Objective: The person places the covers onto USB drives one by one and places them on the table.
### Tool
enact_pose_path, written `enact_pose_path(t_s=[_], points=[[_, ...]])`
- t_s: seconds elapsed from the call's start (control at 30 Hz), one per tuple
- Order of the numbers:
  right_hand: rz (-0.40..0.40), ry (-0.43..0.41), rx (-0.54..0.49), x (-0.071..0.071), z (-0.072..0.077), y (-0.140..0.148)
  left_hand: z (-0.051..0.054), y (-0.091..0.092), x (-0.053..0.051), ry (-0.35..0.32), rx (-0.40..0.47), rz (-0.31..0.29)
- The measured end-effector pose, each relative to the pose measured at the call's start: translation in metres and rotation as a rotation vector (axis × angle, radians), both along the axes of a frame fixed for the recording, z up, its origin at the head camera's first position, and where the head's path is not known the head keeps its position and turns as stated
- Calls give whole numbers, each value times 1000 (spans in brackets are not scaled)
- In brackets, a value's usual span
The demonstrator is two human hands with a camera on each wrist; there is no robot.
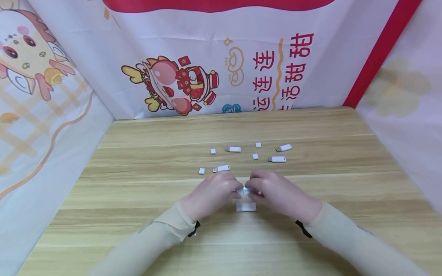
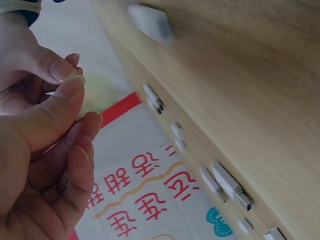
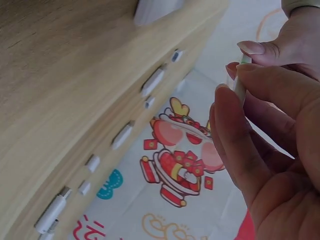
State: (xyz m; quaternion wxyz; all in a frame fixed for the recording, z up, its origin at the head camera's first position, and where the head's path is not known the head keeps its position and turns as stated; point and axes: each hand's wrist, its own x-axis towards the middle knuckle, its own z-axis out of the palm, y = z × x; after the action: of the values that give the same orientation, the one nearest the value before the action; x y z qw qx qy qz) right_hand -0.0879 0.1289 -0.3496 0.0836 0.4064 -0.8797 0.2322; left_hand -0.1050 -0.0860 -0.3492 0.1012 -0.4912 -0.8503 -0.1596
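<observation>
Above the middle of the table, my left hand (image 1: pixel 215 193) and right hand (image 1: pixel 281 193) meet fingertip to fingertip. Between them is a small, slim white stick (image 3: pixel 240 92) with a pale green tint near one end. The thumb and fingers of each hand pinch it, and they cover most of it, so its exact kind cannot be told. In the left wrist view, only a sliver of it shows between the fingers. Just below the hands lies a white, flat-looking block (image 1: pixel 246 207), blurred in the left wrist view.
Several white USB sticks lie uncapped beyond the hands, among them one at the left (image 1: pixel 222 168) and one at the right (image 1: pixel 277 159). Small white caps, such as this cap (image 1: pixel 202 171), lie near them. A printed cloth (image 1: pixel 207 46) hangs behind the wooden table (image 1: pixel 138 184).
</observation>
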Motion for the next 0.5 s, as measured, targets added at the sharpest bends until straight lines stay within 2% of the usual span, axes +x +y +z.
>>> enact_pose_path(t_s=[0.1,0.3,0.5], points=[[-15,-24,22,-7,-5,-1,-3,3,-7,-35,-37,2],[-40,-104,82,-16,-14,-2,-11,7,-19,-163,-79,7],[-9,-138,112,-26,-27,-5,-22,11,-28,-241,-149,21]])
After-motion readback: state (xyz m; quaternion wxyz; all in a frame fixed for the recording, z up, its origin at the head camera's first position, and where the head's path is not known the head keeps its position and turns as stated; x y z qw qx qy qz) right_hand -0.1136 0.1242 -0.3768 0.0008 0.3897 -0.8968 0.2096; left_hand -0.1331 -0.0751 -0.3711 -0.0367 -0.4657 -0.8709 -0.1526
